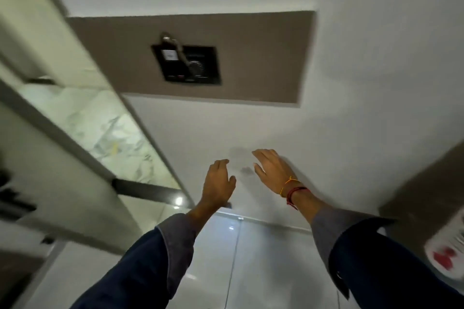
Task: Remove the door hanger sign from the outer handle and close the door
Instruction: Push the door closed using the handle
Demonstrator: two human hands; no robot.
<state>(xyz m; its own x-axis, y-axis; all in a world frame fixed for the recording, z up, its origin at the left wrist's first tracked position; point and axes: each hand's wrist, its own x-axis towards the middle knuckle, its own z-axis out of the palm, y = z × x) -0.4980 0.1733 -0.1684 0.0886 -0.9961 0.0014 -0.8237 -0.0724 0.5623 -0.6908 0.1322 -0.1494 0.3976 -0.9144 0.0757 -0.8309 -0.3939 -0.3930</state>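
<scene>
Left hand (219,183), right hand (272,168): empty, fingers loosely spread | below wall panel (251,57) | risk: door hanger sign unseen, unlocated.

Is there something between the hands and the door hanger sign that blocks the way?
This cannot be judged: no sign, handle or door shows clearly. Both hands, left and right, are open and empty before a bare white wall, below a black control panel.

Bare white wall (351,83) faces us, open around both hands; the left hand (219,183) and right hand (271,168) are spread empty. A black panel (187,63) juts above, a frame (150,133) blocks left.
</scene>
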